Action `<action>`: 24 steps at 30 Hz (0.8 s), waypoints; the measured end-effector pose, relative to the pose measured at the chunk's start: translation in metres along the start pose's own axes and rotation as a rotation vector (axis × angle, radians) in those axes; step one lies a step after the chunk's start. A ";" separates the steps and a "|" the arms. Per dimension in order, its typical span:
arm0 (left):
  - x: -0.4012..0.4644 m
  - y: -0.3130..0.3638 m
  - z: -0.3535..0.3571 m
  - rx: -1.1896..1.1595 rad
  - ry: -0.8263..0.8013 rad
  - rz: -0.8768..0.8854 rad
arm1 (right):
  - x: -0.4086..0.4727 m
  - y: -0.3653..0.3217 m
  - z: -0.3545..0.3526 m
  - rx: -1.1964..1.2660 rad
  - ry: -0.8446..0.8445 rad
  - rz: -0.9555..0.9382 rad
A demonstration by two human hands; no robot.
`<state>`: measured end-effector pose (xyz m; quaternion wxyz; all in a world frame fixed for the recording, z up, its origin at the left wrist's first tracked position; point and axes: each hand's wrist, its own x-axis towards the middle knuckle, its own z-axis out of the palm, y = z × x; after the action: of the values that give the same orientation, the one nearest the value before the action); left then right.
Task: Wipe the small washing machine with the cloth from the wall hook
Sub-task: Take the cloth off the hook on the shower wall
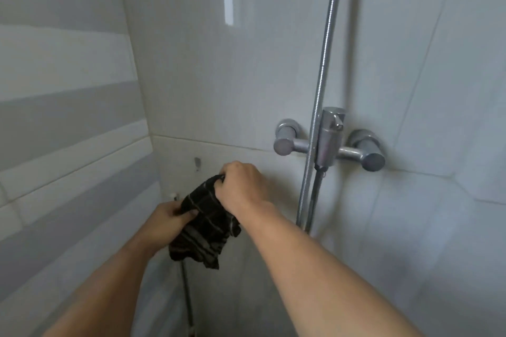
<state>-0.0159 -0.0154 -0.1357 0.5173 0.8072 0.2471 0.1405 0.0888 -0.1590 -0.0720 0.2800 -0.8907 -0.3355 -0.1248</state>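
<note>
A dark checked cloth [204,224] hangs bunched in front of the tiled wall, held by both hands. My right hand [242,186] grips its top edge, just right of and below a small grey wall hook [197,163]. My left hand [169,220] pinches the cloth's left side lower down. The cloth is off the hook. No washing machine is in view.
A chrome shower mixer [330,139] with two side knobs sticks out of the wall to the right. Its metal hose [323,68] runs up and down beside my right arm. A thin pipe [187,290] runs down below the cloth. A striped tile wall [68,117] closes the left side.
</note>
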 end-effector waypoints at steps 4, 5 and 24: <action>-0.035 -0.069 0.064 -0.135 -0.109 -0.205 | -0.074 0.050 0.043 -0.063 -0.093 -0.025; -0.042 -0.091 0.081 -0.164 -0.126 -0.258 | -0.095 0.066 0.054 -0.069 -0.105 -0.032; -0.260 -0.152 0.265 -0.812 -0.524 -0.336 | -0.453 0.160 0.047 -0.270 -0.188 -0.090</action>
<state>-0.1441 -0.3082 -0.3782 0.8491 0.4986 0.1608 -0.0672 -0.1399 -0.4693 -0.3626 0.1194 -0.9120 -0.3801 -0.0971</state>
